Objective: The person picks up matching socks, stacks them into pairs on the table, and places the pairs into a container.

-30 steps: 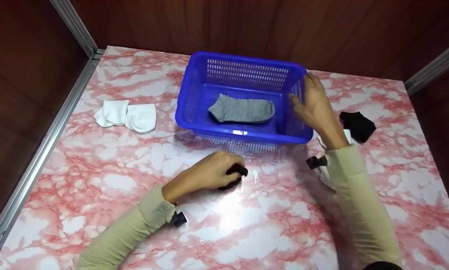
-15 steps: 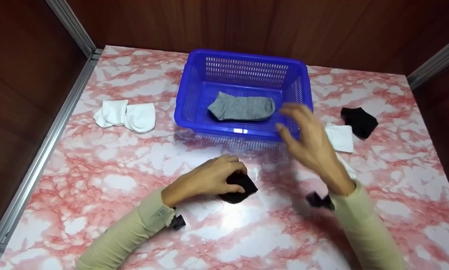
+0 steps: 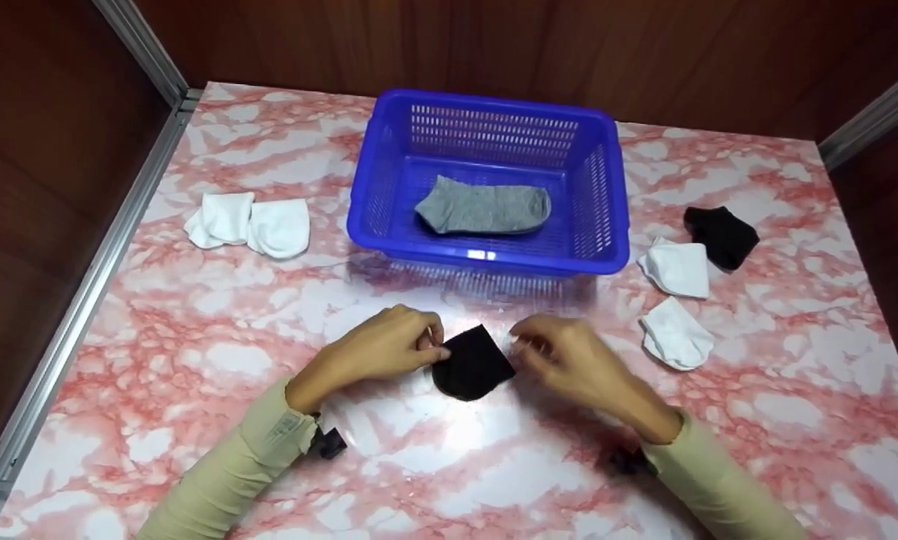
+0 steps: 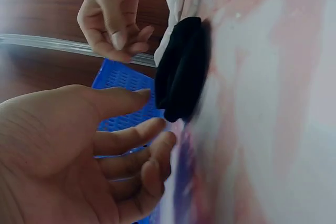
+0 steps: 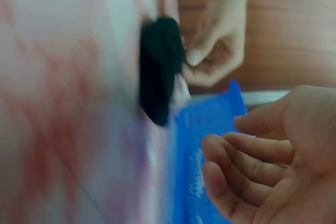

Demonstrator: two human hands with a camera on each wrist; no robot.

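A folded black sock (image 3: 473,365) lies on the marbled table top between the two hands. My left hand (image 3: 381,343) is at the sock's left edge; in the left wrist view a gap shows between its thumb and loosely bent fingers (image 4: 128,137). Whether its fingertips touch the fabric is hard to tell. Just right of the sock hovers my right hand (image 3: 580,364), its fingers loosely curled around nothing in the right wrist view. Beyond them stands a blue plastic basket (image 3: 486,259), and a grey sock (image 3: 486,208) lies flat inside it.
White folded socks (image 3: 280,229) lie on the left side of the table (image 3: 216,420). To the right are a white sock (image 3: 677,268), another white sock (image 3: 677,335) below it, and a second black sock (image 3: 721,238). Dark wooden panels (image 3: 494,45) border the table.
My right hand has left the basket's right side and come down beside the black sock. My left hand has released that sock and drawn slightly left, leaving more of the sock in view.
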